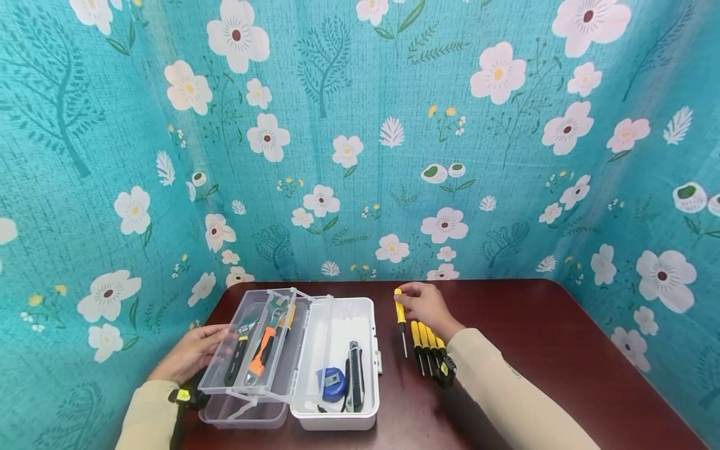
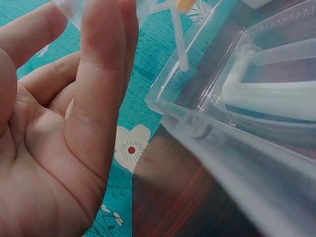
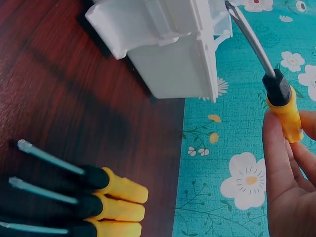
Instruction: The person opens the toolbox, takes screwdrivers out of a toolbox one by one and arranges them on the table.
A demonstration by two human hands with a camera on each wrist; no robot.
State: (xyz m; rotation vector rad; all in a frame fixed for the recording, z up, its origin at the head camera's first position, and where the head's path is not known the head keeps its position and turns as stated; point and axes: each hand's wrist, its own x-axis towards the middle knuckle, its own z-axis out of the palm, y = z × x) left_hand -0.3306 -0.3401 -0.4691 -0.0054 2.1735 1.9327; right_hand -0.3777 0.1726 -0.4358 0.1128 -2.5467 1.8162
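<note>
My right hand (image 1: 425, 306) pinches the yellow handle of a screwdriver (image 1: 400, 309), its shaft pointing down in the head view. Several similar screwdrivers (image 1: 423, 340) lie side by side on the table below that hand. My left hand (image 1: 191, 353) holds the left edge of a clear tray (image 1: 225, 369), part of the opened toolbox (image 1: 368, 419). In the tray lie an orange-and-black tool (image 1: 261, 353), an adjustable wrench (image 1: 236, 359) and another yellow-handled tool (image 1: 289, 317). A blue tape measure (image 1: 333, 384) and a utility knife (image 1: 355, 378) sit in the white base.
The dark red-brown table (image 1: 506, 350) carries everything. A teal flowered cloth (image 1: 360, 187) hangs behind it and along both sides. Beneath the raised tray is a clear lid (image 1: 247, 419), folded out to the left.
</note>
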